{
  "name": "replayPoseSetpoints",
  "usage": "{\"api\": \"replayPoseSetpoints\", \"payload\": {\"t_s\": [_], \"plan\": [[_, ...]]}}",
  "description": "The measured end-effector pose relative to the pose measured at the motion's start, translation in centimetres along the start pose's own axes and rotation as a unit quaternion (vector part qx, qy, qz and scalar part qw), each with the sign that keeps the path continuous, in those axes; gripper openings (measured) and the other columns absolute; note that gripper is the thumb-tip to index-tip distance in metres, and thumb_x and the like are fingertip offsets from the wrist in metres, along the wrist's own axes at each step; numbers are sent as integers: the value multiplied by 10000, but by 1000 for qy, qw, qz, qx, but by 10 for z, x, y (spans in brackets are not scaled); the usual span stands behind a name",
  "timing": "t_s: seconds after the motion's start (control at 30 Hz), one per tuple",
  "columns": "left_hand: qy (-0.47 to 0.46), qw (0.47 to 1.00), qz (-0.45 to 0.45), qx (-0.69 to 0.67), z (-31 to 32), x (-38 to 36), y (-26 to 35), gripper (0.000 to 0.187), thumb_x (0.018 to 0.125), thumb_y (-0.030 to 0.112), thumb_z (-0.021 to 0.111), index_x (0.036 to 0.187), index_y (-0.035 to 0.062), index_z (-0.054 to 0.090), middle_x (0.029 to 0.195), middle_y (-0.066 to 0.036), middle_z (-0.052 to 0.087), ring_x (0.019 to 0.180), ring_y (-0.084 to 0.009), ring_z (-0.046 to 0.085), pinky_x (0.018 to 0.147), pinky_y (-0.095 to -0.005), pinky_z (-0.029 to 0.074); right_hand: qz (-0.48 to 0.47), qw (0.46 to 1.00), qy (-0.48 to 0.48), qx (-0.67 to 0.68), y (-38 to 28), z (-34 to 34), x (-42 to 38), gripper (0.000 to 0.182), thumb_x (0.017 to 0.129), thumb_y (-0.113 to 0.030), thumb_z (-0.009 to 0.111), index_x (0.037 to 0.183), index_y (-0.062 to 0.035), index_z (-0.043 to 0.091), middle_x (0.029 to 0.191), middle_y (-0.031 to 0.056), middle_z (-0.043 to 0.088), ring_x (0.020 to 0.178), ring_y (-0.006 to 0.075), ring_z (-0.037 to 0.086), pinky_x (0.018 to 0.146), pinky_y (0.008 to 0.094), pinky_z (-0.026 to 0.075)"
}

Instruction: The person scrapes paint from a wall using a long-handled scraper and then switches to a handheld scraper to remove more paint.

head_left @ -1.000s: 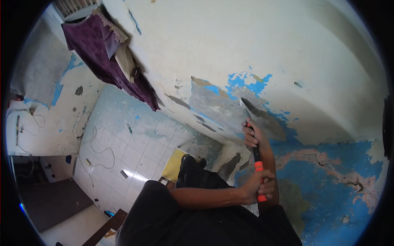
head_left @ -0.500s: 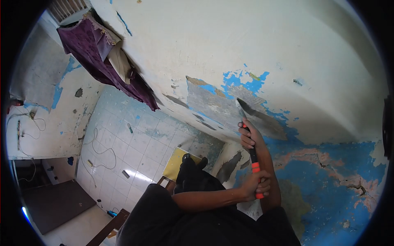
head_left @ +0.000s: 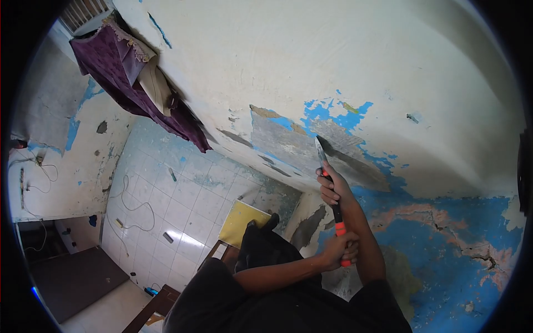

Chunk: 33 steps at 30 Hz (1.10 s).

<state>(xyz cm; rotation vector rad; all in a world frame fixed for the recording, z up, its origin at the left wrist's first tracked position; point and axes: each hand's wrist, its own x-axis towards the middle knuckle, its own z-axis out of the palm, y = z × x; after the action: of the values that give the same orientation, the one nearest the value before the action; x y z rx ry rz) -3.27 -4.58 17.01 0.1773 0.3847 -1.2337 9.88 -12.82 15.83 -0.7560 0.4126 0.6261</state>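
Both my hands are wrapped round a long-handled scraper (head_left: 337, 215) with a black and red-orange grip. Nearer the blade, my right hand (head_left: 335, 187) is closed on the black upper part. My left hand (head_left: 340, 251) grips the red-orange lower end, its forearm crossing my body from the left. The narrow metal blade points up and away, its tip right at a bare grey patch (head_left: 283, 141) on the wall (head_left: 355, 55). Bright blue old paint (head_left: 333, 114) shows along the patch's ragged edges, with cream paint around it.
A purple cloth (head_left: 130, 83) hangs on the left. Below, a yellow-topped surface (head_left: 242, 222) lies by my feet on the tiled floor (head_left: 189, 194), where a thin cable (head_left: 145, 206) also runs. Wooden furniture (head_left: 161, 305) stands at lower left. The blue wall section (head_left: 444, 261) at right is cracked.
The scraper and both hands have shifted slightly left in view, the blade tip a little lower. The whole view has also moved slightly. Both hands keep their hold.
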Motion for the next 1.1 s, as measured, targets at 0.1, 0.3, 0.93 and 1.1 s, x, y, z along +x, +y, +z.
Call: {"api": "replayPoseSetpoints", "payload": {"t_s": [0.1, 0.3, 0.93, 1.1], "plan": [[52, 998, 1, 30, -1, -6, 0, 296, 879, 188, 495, 616, 152, 363, 461, 33, 302, 366, -94, 301, 449, -291, 337, -27, 990, 82, -111, 1, 13, -15, 367, 969, -437, 411, 964, -72, 451, 563, -63, 349, 309, 40, 287, 282, 217, 269], [136, 979, 91, 120, -41, 28, -23, 193, 877, 202, 512, 726, 97, 454, 540, 1, 426, 406, -112, 400, 411, -288, 350, -112, 904, 226, -346, 17, 10, -16, 352, 973, -422, 414, 1024, -83, 494, 605, -46, 370, 428, 33, 342, 374, 212, 294], [166, 956, 169, 175, -21, 59, -22, 237, 908, 273, 502, 934, 38, 519, 716, -51, 574, 564, -135, 562, 482, -280, 420, -135, 857, 200, -456, -1, 0, 7, 400, 968, -423, 423, 887, -50, 542, 543, -44, 376, 409, 49, 336, 397, 228, 266], [153, 964, 147, 162, -18, 48, -13, 221, 911, 269, 501, 918, 48, 517, 720, -46, 570, 550, -125, 544, 469, -271, 405, -76, 871, 213, -437, -6, 16, 2, 423, 961, -436, 423, 876, -48, 567, 552, -25, 416, 421, 65, 383, 413, 239, 307]]}}
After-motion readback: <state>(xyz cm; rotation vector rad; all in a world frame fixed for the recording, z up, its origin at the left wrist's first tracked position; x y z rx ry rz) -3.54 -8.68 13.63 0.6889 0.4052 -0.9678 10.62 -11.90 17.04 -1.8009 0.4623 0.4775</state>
